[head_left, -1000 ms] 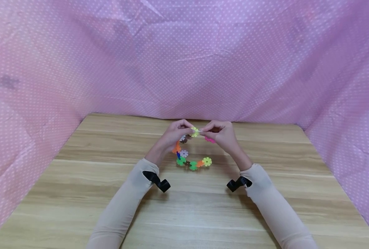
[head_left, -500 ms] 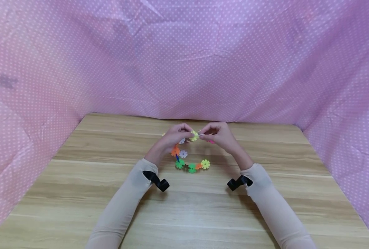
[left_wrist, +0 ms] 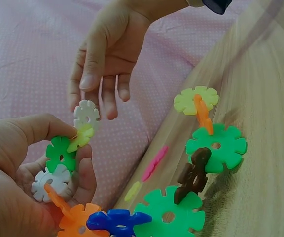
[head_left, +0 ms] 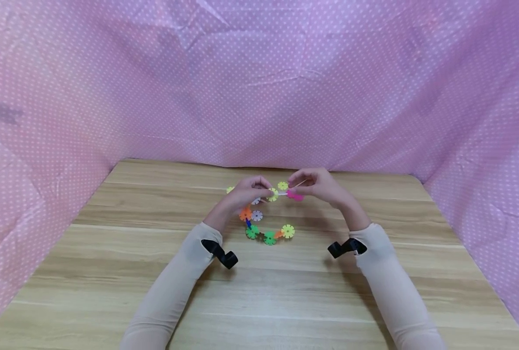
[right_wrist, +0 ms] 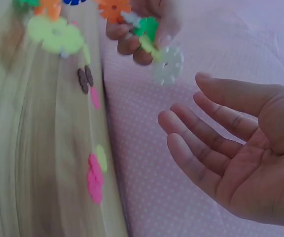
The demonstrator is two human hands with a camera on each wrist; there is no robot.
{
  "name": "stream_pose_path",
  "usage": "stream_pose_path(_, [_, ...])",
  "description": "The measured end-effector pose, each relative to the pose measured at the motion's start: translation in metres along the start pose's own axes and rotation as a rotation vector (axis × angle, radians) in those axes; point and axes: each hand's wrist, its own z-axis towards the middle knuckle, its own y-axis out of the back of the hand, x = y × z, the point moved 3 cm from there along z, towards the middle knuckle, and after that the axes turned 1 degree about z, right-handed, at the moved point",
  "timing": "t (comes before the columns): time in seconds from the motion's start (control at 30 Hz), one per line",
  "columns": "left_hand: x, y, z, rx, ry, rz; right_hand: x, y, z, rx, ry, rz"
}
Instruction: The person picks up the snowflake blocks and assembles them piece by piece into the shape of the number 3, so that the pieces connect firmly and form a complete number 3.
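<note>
My left hand (head_left: 247, 193) pinches a yellow snowflake disc (left_wrist: 81, 138) between thumb and fingers. This disc belongs to a curved chain of interlocking plastic discs. A white disc (left_wrist: 87, 114) sits slotted on its end, past my fingertips. Behind the yellow disc come a green disc (left_wrist: 60, 155), another white disc and orange discs beside my palm. Farther round are a blue disc (left_wrist: 117, 222), green discs, a brown disc (left_wrist: 194, 175) and a yellow disc (left_wrist: 196, 100) at the other end. My right hand (right_wrist: 250, 158) is apart from the white disc, fingers spread and holding nothing.
Loose discs lie on the wooden table (head_left: 259, 301): pink (right_wrist: 94, 178) and yellow (right_wrist: 101, 158) near the back edge, with brown discs (right_wrist: 85, 79) farther along. A pale disc (head_left: 257, 216) lies inside the chain's curve. Pink dotted cloth (head_left: 259, 97) hangs behind the table.
My right hand has let go of the white disc and moved right, its fingers parting. My left hand, with the chain, has come slightly nearer.
</note>
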Motion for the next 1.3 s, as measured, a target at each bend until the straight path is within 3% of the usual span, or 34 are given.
stream_pose_path(0.37, [-0.002, 0.005, -0.003, -0.006, 0.006, 0.002, -0.019, 0.009, 0.012, 0.049, -0.094, -0.168])
stream_pose_path(0.67, [-0.002, 0.004, -0.005, -0.003, 0.024, -0.002, -0.05, 0.006, 0.022, 0.113, -0.096, -0.353])
stream_pose_path(0.97, [-0.004, -0.001, -0.004, -0.005, 0.013, -0.005, -0.056, 0.004, 0.024, 0.078, -0.089, -0.372])
stream_pose_path(1.3, [-0.001, 0.001, -0.001, -0.015, 0.018, -0.015, -0.067, 0.01, 0.027, 0.123, -0.028, -0.377])
